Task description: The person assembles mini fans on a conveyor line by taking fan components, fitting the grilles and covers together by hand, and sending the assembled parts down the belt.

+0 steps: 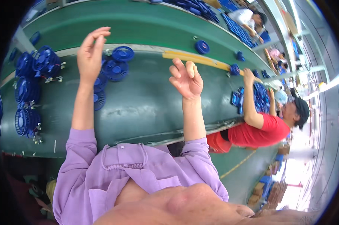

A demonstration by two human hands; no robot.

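My left hand point(91, 56) is raised over the far side of the green table point(147, 108), its fingers stretched out and nothing visible in them. Just right of it lie a blue round slatted fan part point(123, 53) and a second blue fan part point(116, 70), overlapping; more are partly hidden behind my left forearm. My right hand point(187, 78) hovers palm up over the middle of the table. Its fingers are half curled but apart, and it holds nothing I can see. Stacked blue fan units point(27, 90) with wires and small white connectors stand at the left.
Beyond the table runs a green conveyor belt point(147, 28) carrying a blue round part point(202, 47). A yellow strip point(195, 59) lies along its edge. At the right, a person in red point(257, 129) reaches over a pile of blue parts point(261, 97). Another person point(246, 18) sits across the belt.
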